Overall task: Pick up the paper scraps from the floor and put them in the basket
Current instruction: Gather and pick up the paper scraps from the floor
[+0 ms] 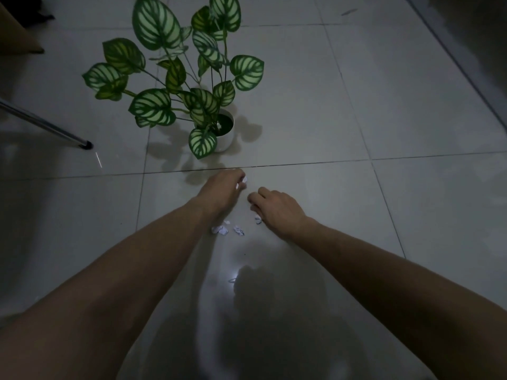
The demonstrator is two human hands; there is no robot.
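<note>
Small crumpled white paper scraps lie on the grey tiled floor. Two scraps (220,229) (239,230) rest between my forearms, and a third scrap (258,219) sits under my right hand's fingers. My left hand (222,192) is curled, with a white scrap (243,181) pinched at its fingertips. My right hand (277,208) is palm down over the floor with fingers bent; its grip is hidden. No basket is in view.
A potted plant (175,78) with big striped green leaves in a white pot (226,138) stands just beyond my hands. A metal leg with a black foot (86,144) slants in from the left. Brown furniture (16,31) is at the top left.
</note>
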